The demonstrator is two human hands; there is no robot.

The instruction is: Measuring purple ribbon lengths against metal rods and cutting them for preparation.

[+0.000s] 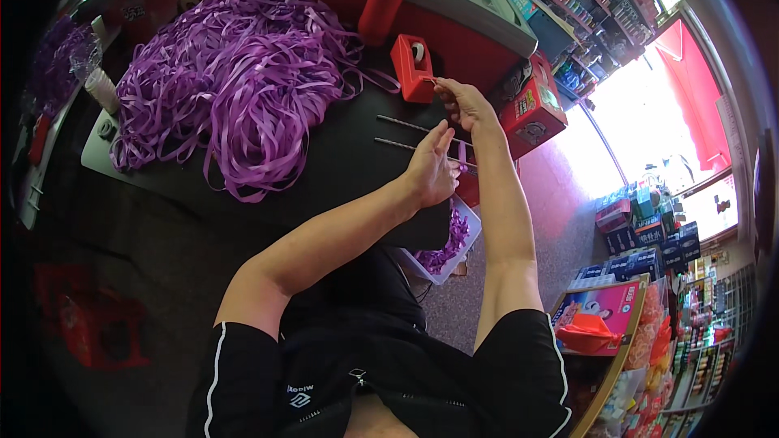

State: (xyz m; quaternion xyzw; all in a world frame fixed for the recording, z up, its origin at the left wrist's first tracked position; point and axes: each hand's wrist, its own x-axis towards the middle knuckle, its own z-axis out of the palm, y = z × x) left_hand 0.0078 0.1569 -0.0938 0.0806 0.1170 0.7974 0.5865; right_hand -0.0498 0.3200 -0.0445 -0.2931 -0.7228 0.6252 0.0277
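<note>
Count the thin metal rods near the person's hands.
2: the farther rod and, beside it, the nearer rod, both seen against the black table, partly covered by the left hand. Others could be hidden.

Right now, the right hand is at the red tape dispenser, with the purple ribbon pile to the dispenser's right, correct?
No, the head view shows the purple ribbon pile left of the red tape dispenser; the right hand is indeed at the dispenser.
</note>
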